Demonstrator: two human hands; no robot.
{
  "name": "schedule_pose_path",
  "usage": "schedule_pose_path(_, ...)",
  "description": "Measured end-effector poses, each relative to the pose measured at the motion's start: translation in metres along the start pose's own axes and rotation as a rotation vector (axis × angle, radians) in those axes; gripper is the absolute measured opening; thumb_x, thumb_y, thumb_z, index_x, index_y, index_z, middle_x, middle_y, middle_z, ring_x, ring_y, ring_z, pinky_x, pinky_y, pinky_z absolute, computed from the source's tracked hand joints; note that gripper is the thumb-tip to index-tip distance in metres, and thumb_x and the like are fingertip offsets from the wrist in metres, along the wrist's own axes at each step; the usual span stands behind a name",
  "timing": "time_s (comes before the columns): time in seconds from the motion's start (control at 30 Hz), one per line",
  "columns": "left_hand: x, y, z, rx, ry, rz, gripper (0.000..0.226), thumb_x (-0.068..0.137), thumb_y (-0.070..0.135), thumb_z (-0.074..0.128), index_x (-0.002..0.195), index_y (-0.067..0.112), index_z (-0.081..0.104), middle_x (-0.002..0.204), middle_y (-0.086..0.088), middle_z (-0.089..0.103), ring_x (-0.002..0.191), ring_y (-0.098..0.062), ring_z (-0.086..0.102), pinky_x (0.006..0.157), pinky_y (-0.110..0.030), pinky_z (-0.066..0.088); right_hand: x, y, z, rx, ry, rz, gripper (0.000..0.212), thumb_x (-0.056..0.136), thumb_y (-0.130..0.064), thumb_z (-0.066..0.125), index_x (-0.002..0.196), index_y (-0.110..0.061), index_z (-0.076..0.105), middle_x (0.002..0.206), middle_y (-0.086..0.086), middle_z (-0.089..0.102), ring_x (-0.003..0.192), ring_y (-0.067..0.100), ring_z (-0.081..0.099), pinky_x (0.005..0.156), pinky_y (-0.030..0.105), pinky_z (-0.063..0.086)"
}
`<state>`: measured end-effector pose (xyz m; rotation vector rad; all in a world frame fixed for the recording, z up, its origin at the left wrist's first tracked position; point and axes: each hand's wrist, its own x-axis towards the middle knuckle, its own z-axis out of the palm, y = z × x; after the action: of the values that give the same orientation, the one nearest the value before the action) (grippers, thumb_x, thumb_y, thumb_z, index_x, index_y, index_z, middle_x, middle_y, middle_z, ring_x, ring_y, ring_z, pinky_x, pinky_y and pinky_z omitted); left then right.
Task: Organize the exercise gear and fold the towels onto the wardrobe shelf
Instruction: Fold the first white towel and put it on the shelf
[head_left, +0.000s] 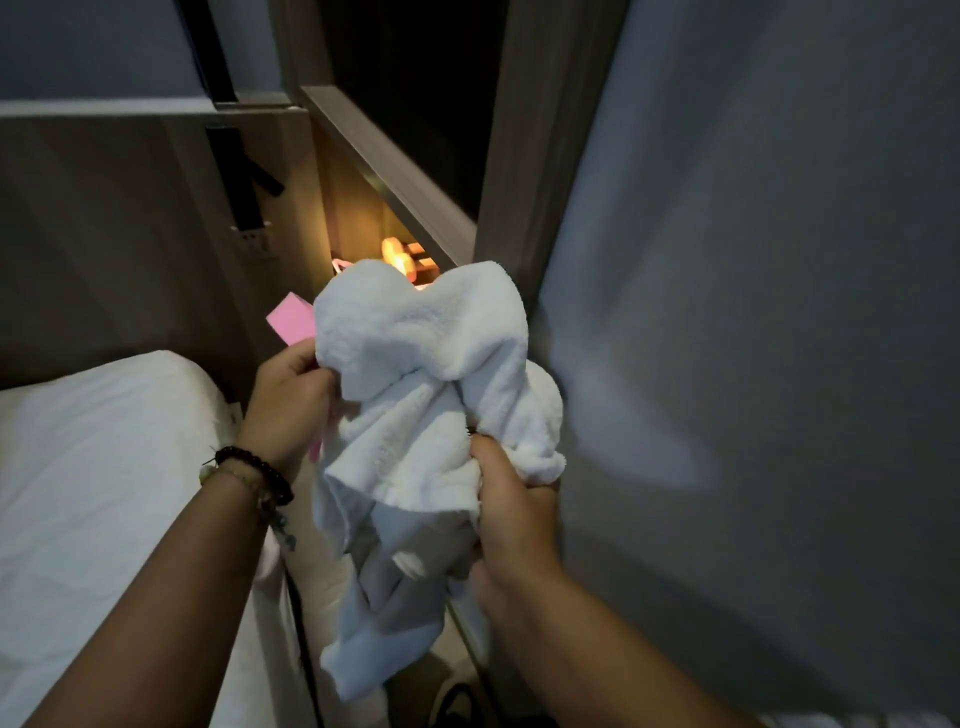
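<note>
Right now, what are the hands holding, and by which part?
Both grip one bunched white towel: the left hand its left edge, the right hand a gathered fold on its lower right.

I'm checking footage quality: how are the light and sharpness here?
Head view: dim overall; the only warm light glows from the lit shelf behind the towel. The grey wall looks smeared by motion blur. Both hands, left and right, stay readable; straight edges bend from the wide lens.

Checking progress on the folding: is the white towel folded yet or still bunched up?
Still bunched. The white towel hangs crumpled, no flat layers or squared edges, gripped by the left hand and right hand.
</note>
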<state>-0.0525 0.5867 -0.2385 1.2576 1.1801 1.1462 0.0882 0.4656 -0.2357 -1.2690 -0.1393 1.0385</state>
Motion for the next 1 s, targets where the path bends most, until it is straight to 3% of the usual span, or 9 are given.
schedule_pose_path(0.07,0.026,0.0,0.002,-0.014,0.005,-0.016,0.032,0.088,0.003,0.052,0.087,0.025,0.076,0.095,-0.007,0.073,0.095,-0.037,0.065,0.086,-0.053,0.055,0.017,0.005,0.016,-0.025,0.02,0.016,0.048,0.075,-0.017,0.076,0.121,-0.021,0.061,0.109,-0.001,0.072,0.096,0.018,0.069,0.088,0.043,0.056)
schedule_pose_path(0.17,0.063,0.001,0.002,0.011,0.009,-0.042,0.019,0.09,0.009,0.06,0.087,0.02,0.074,0.098,-0.018,0.07,0.091,-0.038,0.064,0.086,-0.061,0.051,0.039,0.015,0.039,-0.073,0.089,0.027,0.054,0.066,-0.023,0.081,0.117,-0.023,0.063,0.105,-0.006,0.072,0.095,0.016,0.069,0.091,0.041,0.054)
schedule_pose_path(0.27,0.099,0.004,0.002,0.011,-0.016,-0.052,0.018,0.089,0.01,0.065,0.083,0.024,0.076,0.093,-0.01,0.073,0.088,-0.028,0.065,0.081,-0.05,0.055,0.052,0.023,0.063,0.024,0.133,-0.008,0.06,0.069,-0.01,0.08,0.123,-0.022,0.057,0.112,-0.004,0.07,0.101,0.013,0.067,0.096,0.043,0.051)
schedule_pose_path(0.37,0.134,0.006,0.001,0.02,-0.081,-0.067,0.026,0.086,0.005,0.066,0.078,0.027,0.077,0.083,0.0,0.075,0.079,-0.015,0.068,0.068,-0.032,0.06,0.068,0.03,0.084,0.064,0.146,-0.048,0.059,0.072,-0.001,0.076,0.123,-0.022,0.057,0.113,-0.007,0.069,0.103,0.01,0.066,0.099,0.043,0.05)
schedule_pose_path(0.5,0.194,-0.002,-0.004,0.054,-0.154,-0.11,0.026,0.085,0.0,0.065,0.074,0.022,0.077,0.077,0.0,0.074,0.072,-0.011,0.066,0.066,-0.031,0.058,0.102,0.047,0.123,0.019,0.163,-0.07,0.052,0.069,-0.004,0.079,0.111,-0.029,0.062,0.111,-0.012,0.07,0.105,0.008,0.065,0.098,0.042,0.05)
schedule_pose_path(0.63,0.269,-0.017,-0.013,0.115,-0.259,-0.138,0.022,0.083,-0.001,0.067,0.071,0.015,0.075,0.068,0.001,0.071,0.061,-0.007,0.062,0.052,-0.021,0.053,0.153,0.056,0.166,-0.005,0.185,-0.135,0.069,0.069,-0.005,0.081,0.129,-0.026,0.054,0.124,-0.009,0.065,0.113,0.012,0.062,0.102,0.045,0.046)
schedule_pose_path(0.73,0.323,-0.03,-0.009,0.245,-0.411,-0.15,0.024,0.088,-0.003,0.059,0.071,0.009,0.071,0.067,-0.006,0.069,0.062,-0.015,0.06,0.053,-0.029,0.052,0.191,0.059,0.191,-0.048,0.226,-0.196,0.069,0.068,0.0,0.081,0.127,-0.024,0.054,0.117,-0.007,0.068,0.108,0.011,0.065,0.095,0.041,0.051)
schedule_pose_path(0.87,0.374,-0.045,-0.004,0.477,-0.702,-0.049,0.013,0.088,-0.002,0.057,0.079,0.001,0.066,0.048,0.005,0.06,0.039,-0.002,0.051,0.036,-0.014,0.037,0.234,0.065,0.208,-0.102,0.385,-0.232,0.051,0.064,0.002,0.082,0.105,-0.018,0.061,0.093,-0.006,0.074,0.087,0.007,0.071,0.076,0.03,0.056)
schedule_pose_path(1.0,0.403,-0.065,0.007,0.585,-0.873,0.065,0.019,0.092,0.002,0.057,0.076,0.009,0.064,0.058,0.006,0.057,0.052,-0.004,0.05,0.05,-0.015,0.041,0.268,0.069,0.209,-0.232,0.472,-0.276,0.024,0.071,0.01,0.07,0.08,-0.012,0.073,0.076,-0.003,0.075,0.073,0.006,0.07,0.065,0.03,0.055)
